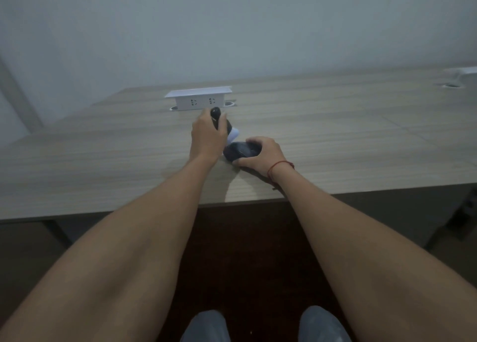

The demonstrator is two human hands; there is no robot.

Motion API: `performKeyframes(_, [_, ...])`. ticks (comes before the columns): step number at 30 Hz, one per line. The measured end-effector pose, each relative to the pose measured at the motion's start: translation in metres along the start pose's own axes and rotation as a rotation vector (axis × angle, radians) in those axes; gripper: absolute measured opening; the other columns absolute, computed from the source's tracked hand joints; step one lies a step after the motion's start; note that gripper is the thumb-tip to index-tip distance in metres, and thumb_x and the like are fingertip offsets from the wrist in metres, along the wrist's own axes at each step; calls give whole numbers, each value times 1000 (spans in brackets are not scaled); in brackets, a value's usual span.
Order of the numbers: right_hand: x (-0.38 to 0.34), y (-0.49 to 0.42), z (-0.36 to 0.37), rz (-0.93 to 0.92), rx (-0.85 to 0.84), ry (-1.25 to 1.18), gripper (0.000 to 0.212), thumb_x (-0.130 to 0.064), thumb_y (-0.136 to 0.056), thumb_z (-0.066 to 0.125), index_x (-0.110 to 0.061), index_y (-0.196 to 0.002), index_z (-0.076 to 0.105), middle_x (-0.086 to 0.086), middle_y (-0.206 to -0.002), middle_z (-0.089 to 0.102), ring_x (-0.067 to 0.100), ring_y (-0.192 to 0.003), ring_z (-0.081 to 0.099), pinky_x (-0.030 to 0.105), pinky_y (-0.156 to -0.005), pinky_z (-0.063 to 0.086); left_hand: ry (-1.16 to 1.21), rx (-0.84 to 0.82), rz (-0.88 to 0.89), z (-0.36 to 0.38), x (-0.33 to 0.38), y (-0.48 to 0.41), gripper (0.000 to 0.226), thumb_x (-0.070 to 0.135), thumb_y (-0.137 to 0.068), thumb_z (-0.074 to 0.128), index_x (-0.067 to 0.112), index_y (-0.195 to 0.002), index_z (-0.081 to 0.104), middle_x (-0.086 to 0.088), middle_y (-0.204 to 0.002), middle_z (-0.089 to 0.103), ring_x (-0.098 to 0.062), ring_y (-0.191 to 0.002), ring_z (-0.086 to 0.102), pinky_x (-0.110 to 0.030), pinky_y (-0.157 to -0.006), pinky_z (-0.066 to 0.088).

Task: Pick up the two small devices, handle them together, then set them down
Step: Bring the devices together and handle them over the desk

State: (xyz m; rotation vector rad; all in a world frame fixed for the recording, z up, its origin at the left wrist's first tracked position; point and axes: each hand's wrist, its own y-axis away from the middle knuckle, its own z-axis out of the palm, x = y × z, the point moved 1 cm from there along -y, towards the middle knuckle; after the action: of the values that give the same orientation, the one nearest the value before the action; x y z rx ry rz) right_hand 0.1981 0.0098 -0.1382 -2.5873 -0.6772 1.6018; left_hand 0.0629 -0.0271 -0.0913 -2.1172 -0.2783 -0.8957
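My left hand (206,137) is gripping a black handle (215,117); my right hand (260,155) is clasping a dark device (241,150) on the worktop (103,161).

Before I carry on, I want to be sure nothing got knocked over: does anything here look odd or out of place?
Nothing stands out. The left hand grips a dark device upright, the right hand covers a dark mouse-like device on the desk, and the white socket box sits square. No spill or damage shows.
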Motion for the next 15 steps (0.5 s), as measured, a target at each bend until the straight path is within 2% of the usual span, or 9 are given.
performKeyframes(3, [0, 0, -1, 2, 7, -11, 68, -22, -65, 85, -16, -126, 55, 0, -118, 58, 14, -103, 52, 22, -77, 40, -61, -70, 89, 10, 5, 4, 26, 28, -94, 54, 2, -99, 59, -11, -93, 62, -24, -85, 58, -35, -76, 50])
performKeyframes(7, [-1, 1, 0, 8, 4, 4, 72, -25, -66, 84, -13, -130, 52, 4, -125, 57, 12, -102, 49, 24, -82, 41, -187, -67, -45, 6, -9, 4, 28, 26, -96, 51, 0, -109, 55, -15, -101, 60, -28, -91, 57, -34, -74, 44])
performKeyframes(9, [-1, 1, 0, 12, 3, 10, 73, -26, -67, 84, -13, -131, 51, 4, -128, 55, 12, -103, 47, 25, -83, 41, -266, -120, -32, 2, -17, 3, 29, 26, -96, 50, 0, -109, 55, -19, -105, 61, -33, -95, 59, -38, -76, 45])
performKeyframes(12, [-1, 1, -1, 15, 22, 27, 72, -30, -69, 82, -12, -132, 50, 3, -124, 55, 12, -102, 46, 25, -84, 41, -160, -108, -41, -3, -23, 11, 28, 29, -95, 52, 4, -106, 57, -16, -103, 62, -30, -94, 60, -39, -81, 52])
performKeyframes(15, [-2, 0, 1, 46, 54, -28, 63, -41, -76, 74, -12, -128, 55, -1, -116, 57, 14, -104, 53, 26, -85, 43, -28, -9, -153, -6, -26, 19, 28, 29, -95, 53, 4, -107, 57, -16, -107, 62, -28, -98, 60, -39, -86, 52])
